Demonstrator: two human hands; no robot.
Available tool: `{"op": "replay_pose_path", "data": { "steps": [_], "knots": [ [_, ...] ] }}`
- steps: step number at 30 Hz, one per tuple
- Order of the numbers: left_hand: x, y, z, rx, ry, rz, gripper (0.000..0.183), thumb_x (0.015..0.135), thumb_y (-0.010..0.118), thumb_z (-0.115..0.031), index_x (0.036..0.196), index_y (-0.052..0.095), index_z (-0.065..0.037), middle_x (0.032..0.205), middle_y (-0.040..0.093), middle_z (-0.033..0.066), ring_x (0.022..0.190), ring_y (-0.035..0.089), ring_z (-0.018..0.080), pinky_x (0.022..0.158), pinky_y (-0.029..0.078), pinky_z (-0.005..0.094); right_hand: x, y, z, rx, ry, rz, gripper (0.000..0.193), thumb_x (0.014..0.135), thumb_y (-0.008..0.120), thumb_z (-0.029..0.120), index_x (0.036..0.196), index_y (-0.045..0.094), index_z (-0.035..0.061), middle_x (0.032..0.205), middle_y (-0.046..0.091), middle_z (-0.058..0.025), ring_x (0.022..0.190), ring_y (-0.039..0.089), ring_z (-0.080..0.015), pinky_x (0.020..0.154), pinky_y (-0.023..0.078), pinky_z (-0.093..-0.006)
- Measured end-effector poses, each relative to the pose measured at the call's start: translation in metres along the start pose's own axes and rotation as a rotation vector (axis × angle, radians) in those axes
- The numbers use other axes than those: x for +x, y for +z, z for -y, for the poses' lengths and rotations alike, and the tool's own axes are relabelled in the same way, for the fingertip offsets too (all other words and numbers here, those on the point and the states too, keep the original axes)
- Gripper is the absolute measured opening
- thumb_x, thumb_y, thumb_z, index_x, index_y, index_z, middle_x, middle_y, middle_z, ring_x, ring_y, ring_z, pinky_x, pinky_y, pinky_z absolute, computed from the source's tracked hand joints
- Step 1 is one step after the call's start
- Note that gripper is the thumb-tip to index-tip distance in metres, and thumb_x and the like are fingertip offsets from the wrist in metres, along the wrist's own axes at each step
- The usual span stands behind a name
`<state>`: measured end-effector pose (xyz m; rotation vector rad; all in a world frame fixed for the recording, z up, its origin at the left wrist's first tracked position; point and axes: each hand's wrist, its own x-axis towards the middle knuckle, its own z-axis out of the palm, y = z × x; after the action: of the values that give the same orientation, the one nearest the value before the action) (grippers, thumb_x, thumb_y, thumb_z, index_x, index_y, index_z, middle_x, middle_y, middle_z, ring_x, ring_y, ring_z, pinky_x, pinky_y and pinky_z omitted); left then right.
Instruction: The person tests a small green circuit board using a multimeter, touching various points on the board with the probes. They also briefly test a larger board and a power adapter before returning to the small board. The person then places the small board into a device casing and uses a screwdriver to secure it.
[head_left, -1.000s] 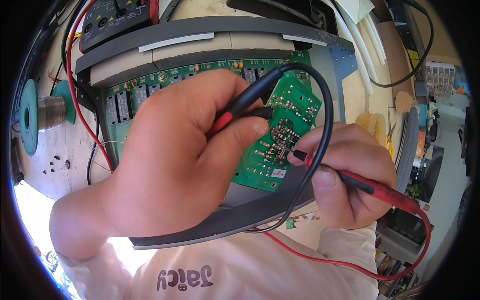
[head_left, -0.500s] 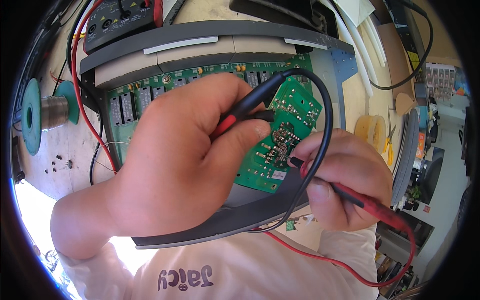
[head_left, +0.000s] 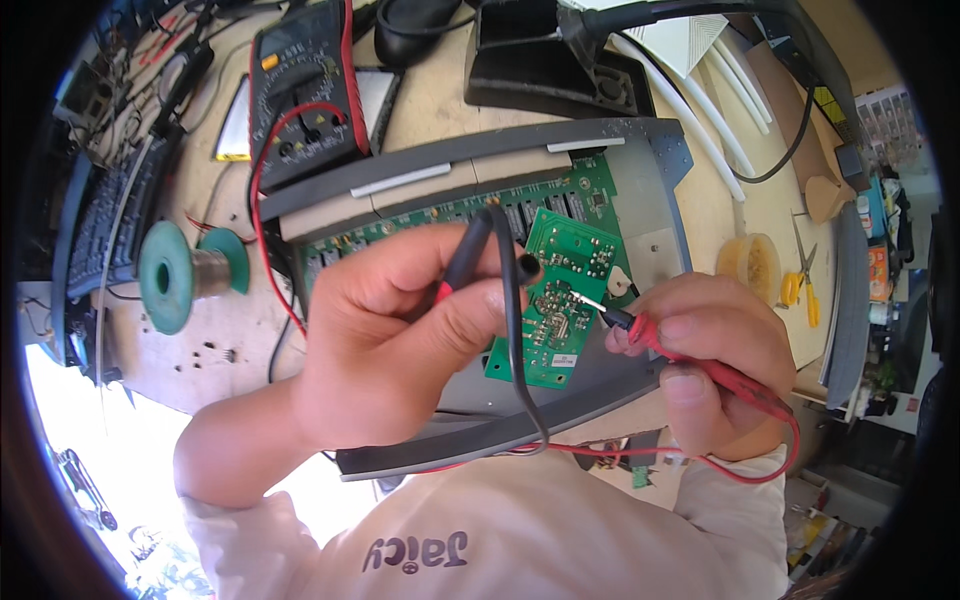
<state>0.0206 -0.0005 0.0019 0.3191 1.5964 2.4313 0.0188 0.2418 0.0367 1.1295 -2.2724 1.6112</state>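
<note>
My left hand (head_left: 400, 330) is closed around a black test probe (head_left: 466, 258), its cable looping down past the thumb. A short black tube (head_left: 528, 267) sticks out beside the thumb, at the board's left edge. My right hand (head_left: 715, 360) pinches a red test probe (head_left: 645, 330). Its bare metal tip points left onto the solder side of a small green circuit board (head_left: 550, 240); whether it touches cannot be told. The board is tilted above an open grey equipment case (head_left: 480, 435). Whether my hidden left fingers hold the board does not show.
Behind the case lies a red-and-black multimeter (head_left: 305, 90). A green solder spool (head_left: 170, 278) stands left, with small loose parts (head_left: 222, 354) nearby. To the right are a yellow round tub (head_left: 748, 262) and yellow-handled scissors (head_left: 800, 285). A black stand (head_left: 555, 70) sits at the back.
The view has shifted, bringing the whole multimeter into sight. The red probe's tip now shows clearly, higher on the board's face. The black probe is more upright in my left hand.
</note>
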Motion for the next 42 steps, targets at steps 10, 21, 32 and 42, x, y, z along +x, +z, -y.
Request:
{"op": "replay_pose_path", "data": {
  "steps": [10,21,32,42],
  "knots": [
    [0.007,-0.014,-0.004,0.417,0.257,0.265,0.019,0.094,0.07,0.002,0.113,0.068,0.003,0.095,0.067,0.01,0.078,0.061,0.0148,0.069,0.047,0.0264,-0.001,-0.001,-0.001,0.01,-0.076,0.056,0.025,0.091,0.063,0.009,0.11,0.065,-0.0067,0.094,0.07,-0.022,0.075,0.072,-0.029,0.065,0.059,-0.0352],
    [0.015,-0.013,-0.004,0.953,0.736,0.449,0.03,0.076,0.075,0.006,0.104,0.065,0.009,0.085,0.067,0.0181,0.062,0.065,0.0281,0.05,0.053,0.0357,-0.003,0.008,-0.004,0.02,-0.11,0.013,0.021,0.082,0.067,0.002,0.099,0.069,-0.0087,0.079,0.07,-0.0182,0.062,0.068,-0.0259,0.056,0.055,-0.0317],
    [0.009,-0.009,-0.004,1.068,0.882,0.372,0.036,0.07,0.076,0.005,0.104,0.064,0.01,0.083,0.065,0.0159,0.06,0.064,0.0272,0.048,0.051,0.0348,-0.001,0.007,0.0,0.113,-0.014,0.0,0.022,0.076,0.071,-0.007,0.098,0.071,-0.0058,0.079,0.069,-0.0171,0.06,0.066,-0.0258,0.053,0.051,-0.0309],
    [0.014,-0.012,-0.006,1.014,0.834,0.428,0.031,0.075,0.075,0.003,0.103,0.065,0.009,0.083,0.065,0.0164,0.061,0.064,0.0264,0.049,0.052,0.0343,-0.006,0.01,0.001,0.082,-0.03,0.002,0.025,0.076,0.073,-0.006,0.101,0.071,-0.0053,0.082,0.07,-0.0171,0.064,0.069,-0.0286,0.056,0.054,-0.033]
  ]
}}
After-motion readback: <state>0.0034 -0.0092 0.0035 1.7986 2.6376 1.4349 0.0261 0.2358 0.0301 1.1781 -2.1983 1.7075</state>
